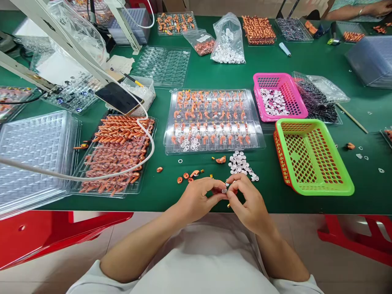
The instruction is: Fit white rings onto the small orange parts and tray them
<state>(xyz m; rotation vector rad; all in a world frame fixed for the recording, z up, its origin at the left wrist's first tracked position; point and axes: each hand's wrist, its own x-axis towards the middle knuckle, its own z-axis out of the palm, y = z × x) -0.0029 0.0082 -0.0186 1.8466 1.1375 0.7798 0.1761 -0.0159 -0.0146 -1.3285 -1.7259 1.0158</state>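
Note:
My left hand (197,199) and my right hand (250,204) meet at the table's front edge, fingertips pinched together. Between them is a small round grey piece (224,191), too small to make out its kind; a bit of white shows just above it. A gold-coloured tip pokes out below the right fingers. Just beyond my hands lies a pile of white discs (240,163). An orange curved part with a gold end (219,160) rests left of the pile. Several orange ring-like pieces (185,175) and another curved part (194,173) lie near my left hand.
A clear tray of orange parts (214,150) stands ahead. Stacked orange parts (113,163) and clear trays (33,143) are at left, under a white cable (122,173). Right are a green basket (347,190) and a pink basket (301,116). A phone (118,98) lies left.

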